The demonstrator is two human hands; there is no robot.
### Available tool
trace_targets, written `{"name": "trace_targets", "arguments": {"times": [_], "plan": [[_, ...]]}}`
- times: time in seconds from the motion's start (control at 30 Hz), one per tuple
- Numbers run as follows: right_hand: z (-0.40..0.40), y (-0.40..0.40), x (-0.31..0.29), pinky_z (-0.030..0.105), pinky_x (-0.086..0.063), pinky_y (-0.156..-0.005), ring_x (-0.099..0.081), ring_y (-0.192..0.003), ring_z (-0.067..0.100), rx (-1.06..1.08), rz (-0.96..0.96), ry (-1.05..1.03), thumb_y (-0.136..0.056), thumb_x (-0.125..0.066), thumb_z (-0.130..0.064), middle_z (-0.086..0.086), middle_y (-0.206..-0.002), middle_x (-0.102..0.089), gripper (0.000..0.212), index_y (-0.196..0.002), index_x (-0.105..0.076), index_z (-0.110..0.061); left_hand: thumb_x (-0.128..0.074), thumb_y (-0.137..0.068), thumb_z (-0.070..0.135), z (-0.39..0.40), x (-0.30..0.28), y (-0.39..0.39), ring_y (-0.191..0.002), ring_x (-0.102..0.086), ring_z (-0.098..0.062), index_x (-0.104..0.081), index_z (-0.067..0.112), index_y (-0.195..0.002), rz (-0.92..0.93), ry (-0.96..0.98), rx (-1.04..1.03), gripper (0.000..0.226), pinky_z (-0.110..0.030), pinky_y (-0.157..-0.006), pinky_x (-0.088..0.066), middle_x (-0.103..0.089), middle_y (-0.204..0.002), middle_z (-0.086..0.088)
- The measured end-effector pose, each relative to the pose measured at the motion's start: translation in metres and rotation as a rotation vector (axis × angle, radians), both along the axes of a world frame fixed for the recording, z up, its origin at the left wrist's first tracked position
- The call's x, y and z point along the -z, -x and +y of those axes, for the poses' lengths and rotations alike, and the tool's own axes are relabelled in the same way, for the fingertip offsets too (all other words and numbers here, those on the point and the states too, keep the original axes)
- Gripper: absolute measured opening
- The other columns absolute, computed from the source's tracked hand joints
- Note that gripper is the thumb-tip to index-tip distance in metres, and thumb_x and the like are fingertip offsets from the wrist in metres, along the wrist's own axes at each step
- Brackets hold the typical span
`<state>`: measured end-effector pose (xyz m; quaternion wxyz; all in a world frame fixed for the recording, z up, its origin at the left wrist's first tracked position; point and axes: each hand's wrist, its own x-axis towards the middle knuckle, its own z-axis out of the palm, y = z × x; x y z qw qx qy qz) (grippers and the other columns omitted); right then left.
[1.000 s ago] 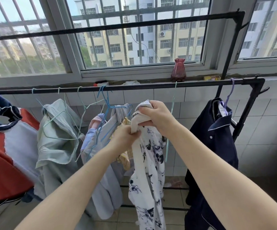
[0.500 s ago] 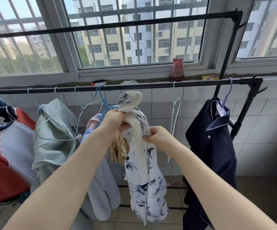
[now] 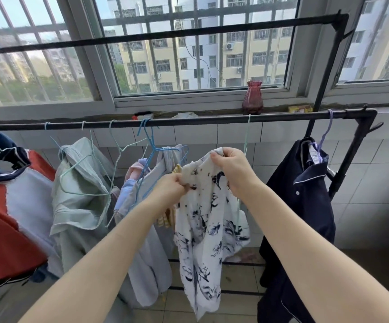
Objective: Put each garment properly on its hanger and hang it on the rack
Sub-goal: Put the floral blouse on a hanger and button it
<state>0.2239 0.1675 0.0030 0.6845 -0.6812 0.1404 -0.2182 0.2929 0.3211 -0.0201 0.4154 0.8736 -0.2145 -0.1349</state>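
A white garment with dark blue print (image 3: 208,231) hangs in front of me below the black rack rail (image 3: 200,120). My left hand (image 3: 169,188) pinches its upper left edge. My right hand (image 3: 232,167) grips its top, higher and to the right. A pale green wire hanger (image 3: 246,141) hangs on the rail just behind my right hand; its lower part is hidden by the garment. Left of my hands, blue wire hangers (image 3: 152,155) carry a pale grey-lilac garment (image 3: 146,252).
On the rail hang an orange, grey and navy top (image 3: 14,217) far left, a sage green shirt (image 3: 81,197) with wire hangers, and a navy pyjama shirt (image 3: 303,206) on a purple hanger at right. A red vase (image 3: 252,97) stands on the windowsill. The rack's end post (image 3: 349,164) slants at right.
My right hand rose from the garment's middle to grip its top near the green hanger. My left hand dropped lower on the left edge. The bunched cloth spread wider between them.
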Motion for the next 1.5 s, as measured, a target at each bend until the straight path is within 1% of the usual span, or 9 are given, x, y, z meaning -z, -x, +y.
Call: {"name": "trace_targets", "arguments": {"times": [0.17, 0.33, 0.47, 0.63, 0.73, 0.9, 1.1, 1.23, 1.5], "plan": [[-0.011, -0.003, 0.004, 0.037, -0.033, -0.064, -0.039, -0.071, 0.024, 0.048, 0.063, 0.097, -0.095, -0.051, -0.013, 0.009, -0.078, -0.042, 0.024, -0.071, -0.046, -0.013, -0.045, -0.103, 0.010, 0.015, -0.008, -0.012, -0.059, -0.057, -0.012, -0.060, 0.013, -0.081, 0.227, 0.321, -0.100, 0.027, -0.021, -0.051, -0.047, -0.061, -0.070, -0.002], [-0.012, -0.001, 0.016, 0.029, -0.038, -0.061, -0.046, -0.076, 0.019, 0.044, 0.182, 0.276, -0.094, -0.057, -0.015, 0.006, -0.088, -0.050, 0.009, -0.091, -0.049, -0.011, -0.045, -0.104, 0.012, 0.007, -0.029, -0.011, -0.085, -0.062, -0.029, -0.065, 0.011, -0.098, 0.287, 0.589, -0.084, 0.021, -0.046, -0.087, -0.052, -0.066, -0.094, -0.015], [-0.001, 0.010, 0.017, 0.022, -0.045, -0.075, -0.055, -0.092, 0.010, 0.063, 0.090, 0.525, -0.089, -0.069, -0.031, -0.002, -0.104, -0.055, 0.027, -0.109, -0.057, -0.018, -0.045, -0.103, 0.012, -0.008, -0.045, -0.008, -0.070, -0.062, -0.015, -0.065, 0.013, -0.094, 0.251, 0.703, 0.036, 0.022, -0.031, -0.073, -0.054, -0.067, -0.081, -0.003], [0.007, 0.031, 0.019, 0.030, -0.057, -0.084, -0.071, -0.093, 0.012, -0.366, 0.186, 0.344, -0.080, -0.079, -0.034, -0.004, -0.099, -0.075, 0.030, -0.103, -0.071, -0.017, -0.047, -0.102, 0.011, -0.022, -0.048, -0.008, -0.068, -0.061, -0.011, -0.067, 0.015, -0.089, 0.228, 0.683, 0.083, 0.023, -0.024, -0.068, -0.055, -0.068, -0.075, 0.004], [0.007, 0.028, 0.029, 0.042, -0.057, -0.084, -0.070, -0.089, 0.021, -0.221, 0.244, 0.602, -0.086, -0.072, -0.024, 0.002, -0.092, -0.074, 0.011, -0.087, -0.072, -0.013, -0.048, -0.102, 0.013, -0.025, -0.049, -0.008, -0.077, -0.062, -0.015, -0.068, 0.017, -0.091, 0.262, 0.704, 0.082, 0.023, -0.033, -0.082, -0.053, -0.069, -0.084, 0.001], [-0.002, 0.025, 0.019, 0.025, -0.032, -0.048, -0.037, -0.049, 0.015, -0.054, 0.105, 0.280, -0.094, -0.064, -0.019, 0.005, -0.059, -0.043, 0.030, -0.070, -0.053, -0.004, -0.047, -0.101, 0.026, -0.015, -0.038, -0.025, -0.091, -0.059, -0.020, -0.062, 0.017, -0.107, -0.283, 0.157, -0.121, 0.019, -0.035, -0.083, -0.048, -0.065, -0.099, -0.003], [-0.003, 0.013, 0.011, 0.039, -0.037, -0.067, -0.045, -0.072, 0.023, -0.078, 0.028, 0.096, -0.075, -0.069, -0.038, 0.008, -0.079, -0.050, 0.056, -0.080, -0.049, 0.014, -0.073, -0.081, 0.048, 0.003, -0.020, -0.009, -0.090, -0.062, -0.014, -0.067, 0.022, -0.102, -0.141, 0.128, 0.243, 0.034, -0.028, -0.080, -0.051, -0.068, -0.099, 0.000], [0.002, 0.007, 0.003, 0.039, -0.038, -0.067, -0.045, -0.073, 0.025, -0.055, -0.034, 0.032, -0.090, -0.067, -0.016, 0.012, -0.078, -0.049, 0.020, -0.078, -0.058, -0.002, -0.076, -0.083, 0.030, 0.005, -0.002, 0.003, -0.080, -0.060, -0.008, -0.072, 0.026, -0.100, -0.222, -0.042, 0.359, 0.017, -0.028, -0.080, -0.050, -0.071, -0.092, 0.007], [-0.025, 0.012, 0.007, 0.034, -0.036, -0.060, -0.043, -0.063, 0.022, 0.080, 0.032, 0.132, -0.081, -0.077, -0.024, 0.010, -0.068, -0.047, 0.031, -0.068, -0.055, -0.008, -0.047, -0.102, 0.016, 0.011, -0.014, -0.011, -0.065, -0.065, -0.015, -0.066, 0.007, -0.097, 0.305, 0.676, 0.027, 0.021, -0.026, -0.059, -0.056, -0.071, -0.078, -0.005]]}}
